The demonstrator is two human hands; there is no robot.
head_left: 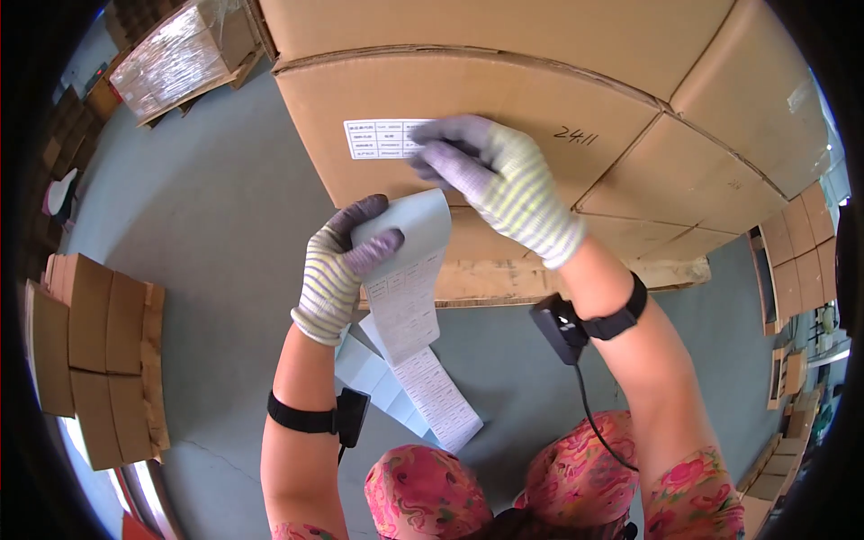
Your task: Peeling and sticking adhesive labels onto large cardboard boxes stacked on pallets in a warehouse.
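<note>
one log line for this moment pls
left hand: holds label strip | right hand: presses white label on cardboard box | pallet under box

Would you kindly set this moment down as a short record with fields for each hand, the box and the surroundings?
Left hand: gloved, holds a long strip of label sheets that hangs down toward the floor.
Right hand: gloved, fingers pressed on a white label on the box face.
Box: large cardboard carton, stacked on a wooden pallet.
Wrists: black strapped devices on both forearms.
Surroundings: grey floor, flat cardboard stack at left.
</note>
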